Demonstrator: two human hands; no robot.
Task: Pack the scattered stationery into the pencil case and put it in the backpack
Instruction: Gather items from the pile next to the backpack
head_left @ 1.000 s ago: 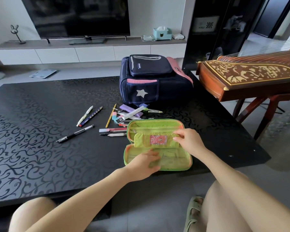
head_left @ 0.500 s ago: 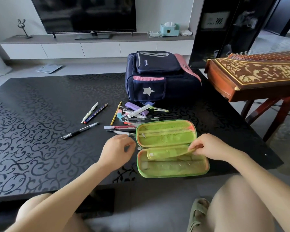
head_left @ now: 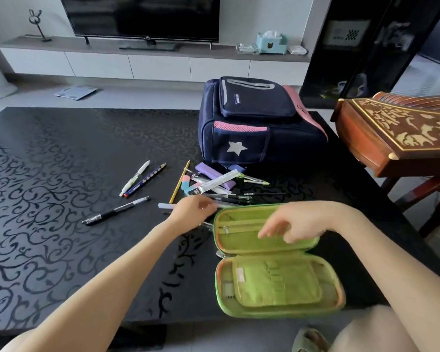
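Observation:
The green pencil case (head_left: 277, 288) lies open flat on the black table (head_left: 48, 199), its inner flap folded down onto the near half. My right hand (head_left: 290, 227) hovers over its far half with fingers spread, holding nothing. My left hand (head_left: 192, 209) is over the pens just left of the case, fingers closing on a clear pen (head_left: 224, 205). Scattered stationery lies beyond: a black pen (head_left: 114, 214), a white pen (head_left: 135, 177), a dark pencil (head_left: 148, 179), a yellow pencil (head_left: 179, 181), a ruler (head_left: 219, 182). The navy backpack (head_left: 254, 123) stands behind.
A wooden zither (head_left: 396, 138) on a stand juts in at the right, beside the table's edge. A TV cabinet (head_left: 150, 62) runs along the far wall. My knees and a sandal (head_left: 308, 339) are below the near table edge.
The inner flap has dropped onto the near half and my right hand has let go of it. My left hand has moved up to the pens beside the case.

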